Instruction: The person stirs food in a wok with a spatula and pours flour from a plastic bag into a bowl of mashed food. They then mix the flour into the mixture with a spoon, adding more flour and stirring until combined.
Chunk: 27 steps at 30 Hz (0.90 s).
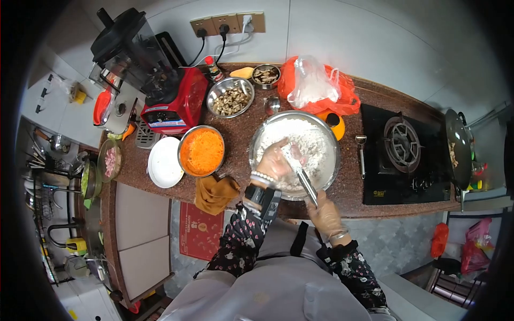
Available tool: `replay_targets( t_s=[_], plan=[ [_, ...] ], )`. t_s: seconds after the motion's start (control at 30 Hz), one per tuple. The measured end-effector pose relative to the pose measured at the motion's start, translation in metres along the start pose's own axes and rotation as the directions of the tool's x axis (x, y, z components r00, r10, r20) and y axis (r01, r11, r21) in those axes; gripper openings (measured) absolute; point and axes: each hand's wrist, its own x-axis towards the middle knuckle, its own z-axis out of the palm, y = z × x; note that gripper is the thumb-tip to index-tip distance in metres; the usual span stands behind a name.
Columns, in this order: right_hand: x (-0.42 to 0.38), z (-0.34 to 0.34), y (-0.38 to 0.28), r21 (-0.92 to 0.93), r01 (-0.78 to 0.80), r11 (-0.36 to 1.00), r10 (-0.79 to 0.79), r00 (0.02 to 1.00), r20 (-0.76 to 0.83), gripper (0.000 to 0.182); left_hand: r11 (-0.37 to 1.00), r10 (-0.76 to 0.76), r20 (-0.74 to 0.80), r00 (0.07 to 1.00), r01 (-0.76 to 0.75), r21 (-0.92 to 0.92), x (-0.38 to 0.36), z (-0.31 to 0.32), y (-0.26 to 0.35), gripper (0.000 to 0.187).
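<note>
A wide metal bowl [334, 160] of white flour with rough clumps sits at the counter's front edge. My right hand [325, 216], in a clear glove, is closed around the handle of a metal utensil [306, 184]. Its upper end is thickly coated in flour, which hides the kind of tool. Over the bowl, my left hand [274, 160] has its gloved fingers closed about that coated end, with flour on them. A beaded bracelet and a dark wrist device [262, 199] circle the left wrist.
Left of the bowl stand shredded carrot in a bowl [202, 151], a white plate [165, 163], a brown cloth [216, 193] and a red blender [179, 101]. Behind are chopped mushrooms [231, 101] and a red plastic bag [348, 99]. A peeler [362, 158] and gas stove [404, 155] lie right.
</note>
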Motion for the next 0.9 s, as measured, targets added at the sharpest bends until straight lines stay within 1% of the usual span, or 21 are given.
replay_targets(
  t_s=[0.03,0.1,0.13,0.17,0.27,0.3,0.4,0.43,0.53,0.57,0.63,0.67,0.7,0.77,0.8,0.83,0.9],
  plan=[
    [0.002,0.003,0.008,-0.013,0.01,1.0,-0.01,1.0,-0.022,0.035,0.997,0.005,0.039,0.999,-0.002,-0.08,-0.01,0.009,-0.005,0.026],
    [0.002,0.0,0.015,-0.045,0.018,0.999,-0.02,0.999,-0.033,0.035,0.991,-0.003,0.109,0.994,0.017,-0.132,-0.02,0.022,-0.018,0.032],
    [0.002,0.0,0.017,-0.03,0.021,0.999,-0.023,0.998,-0.057,0.035,0.987,-0.002,0.146,0.989,0.025,-0.158,-0.023,0.028,-0.023,0.035],
    [0.002,0.001,0.021,-0.014,0.026,1.0,-0.027,0.997,-0.077,0.036,0.99,0.052,0.17,0.984,-0.029,-0.136,-0.027,0.033,-0.029,0.04],
    [0.003,0.005,0.027,-0.013,0.034,0.999,-0.036,0.993,-0.111,0.036,0.974,0.227,0.103,0.968,-0.227,-0.013,-0.035,0.04,-0.046,0.041],
    [0.003,0.006,0.027,-0.018,0.038,0.999,-0.04,0.993,-0.114,0.035,0.973,0.23,0.126,0.965,-0.226,-0.045,-0.03,0.03,-0.048,0.039],
    [0.001,0.011,0.031,-0.08,0.044,0.996,-0.055,0.989,-0.137,0.035,0.968,0.241,0.225,0.944,-0.251,0.017,-0.026,0.018,-0.05,0.034],
    [0.001,0.011,0.032,-0.108,0.034,0.994,-0.049,0.989,-0.137,0.034,0.974,0.227,0.203,0.952,-0.227,-0.021,-0.027,0.018,-0.051,0.027],
    [-0.002,0.008,0.037,-0.151,0.047,0.987,-0.068,0.988,-0.136,0.034,0.984,0.176,0.223,0.959,-0.175,-0.024,-0.019,0.005,-0.046,0.024],
    [-0.002,0.008,0.038,-0.156,0.06,0.986,-0.082,0.987,-0.137,0.034,0.988,0.154,0.192,0.969,-0.149,-0.041,-0.013,-0.002,-0.042,0.026],
    [-0.004,0.004,0.032,-0.143,0.036,0.989,-0.05,0.995,-0.091,0.035,0.98,0.156,0.127,0.98,-0.138,-0.14,-0.006,-0.009,-0.041,0.029],
    [-0.003,0.001,0.028,-0.137,0.025,0.99,-0.035,0.997,-0.07,0.036,0.973,0.154,0.097,0.983,-0.134,-0.188,-0.009,-0.001,-0.041,0.03],
    [-0.002,-0.004,0.024,-0.097,0.003,0.995,-0.008,0.999,-0.045,0.036,0.982,0.177,0.093,0.98,-0.17,-0.079,-0.025,0.011,-0.04,0.036],
    [-0.002,-0.013,0.016,-0.013,-0.05,0.999,0.05,0.999,0.006,0.037,0.938,0.28,0.216,0.935,-0.314,0.146,-0.03,0.002,-0.037,0.037],
    [-0.002,-0.017,0.016,0.023,-0.032,0.999,0.032,0.999,0.016,0.036,0.888,0.313,0.283,0.906,-0.385,0.251,-0.032,-0.002,-0.035,0.038],
    [-0.003,-0.021,0.016,0.059,-0.016,0.998,0.014,1.0,0.024,0.035,0.866,0.312,0.247,0.917,-0.382,0.322,-0.033,-0.007,-0.031,0.04],
    [-0.005,-0.035,0.009,0.12,0.0,0.993,-0.007,0.999,0.052,0.033,0.801,0.329,0.243,0.913,-0.406,0.441,-0.039,-0.008,-0.025,0.04]
  ],
)
